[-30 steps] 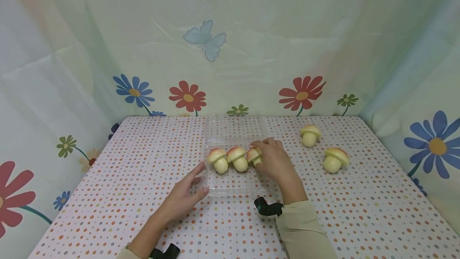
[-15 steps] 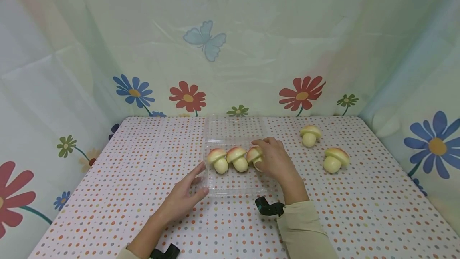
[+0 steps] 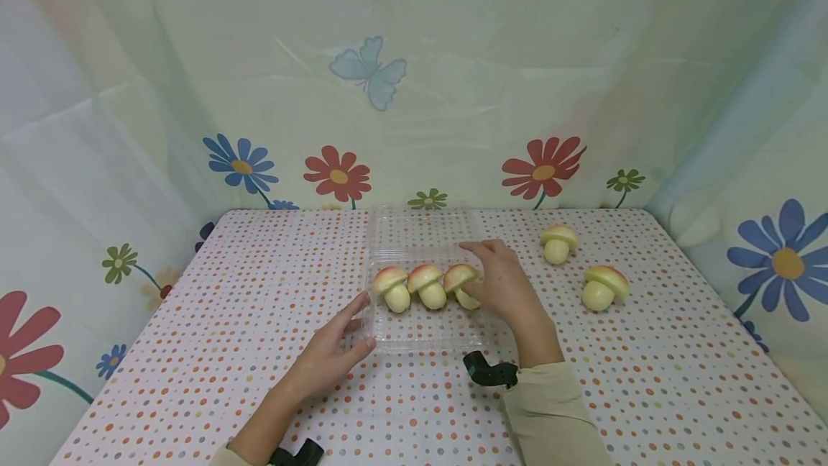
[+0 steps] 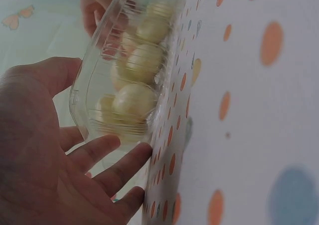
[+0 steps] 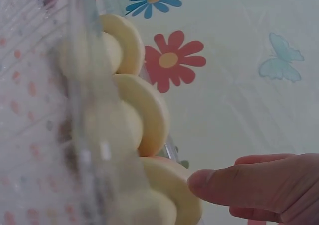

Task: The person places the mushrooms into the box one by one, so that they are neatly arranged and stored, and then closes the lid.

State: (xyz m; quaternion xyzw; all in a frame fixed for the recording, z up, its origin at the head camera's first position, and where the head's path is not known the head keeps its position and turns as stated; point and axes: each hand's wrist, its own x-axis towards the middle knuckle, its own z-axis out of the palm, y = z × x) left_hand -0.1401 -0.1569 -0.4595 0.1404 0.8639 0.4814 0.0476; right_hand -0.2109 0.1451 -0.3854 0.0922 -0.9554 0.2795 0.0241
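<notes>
A clear plastic box (image 3: 420, 342) lies mid-table with three cream, red-tinged toy mushrooms in a row: left (image 3: 392, 286), middle (image 3: 427, 285), right (image 3: 461, 282). My right hand (image 3: 501, 282) is beside the right mushroom with relaxed fingers. In the right wrist view its thumb (image 5: 224, 185) just touches that mushroom's cap (image 5: 169, 190). My left hand (image 3: 336, 340) lies open against the box's front left corner. The left wrist view shows its fingers (image 4: 99, 155) spread by the box wall (image 4: 84, 95), mushrooms (image 4: 134, 100) visible through it.
The box's open lid (image 3: 420, 225) lies flat behind it. Two more mushrooms stand loose on the dotted tablecloth to the right, one far (image 3: 559, 243) and one nearer (image 3: 604, 286). Flowered sheeting walls in the table on three sides.
My right hand has let go of the right mushroom and drawn slightly right, uncovering it. The left hand and the box have not moved.
</notes>
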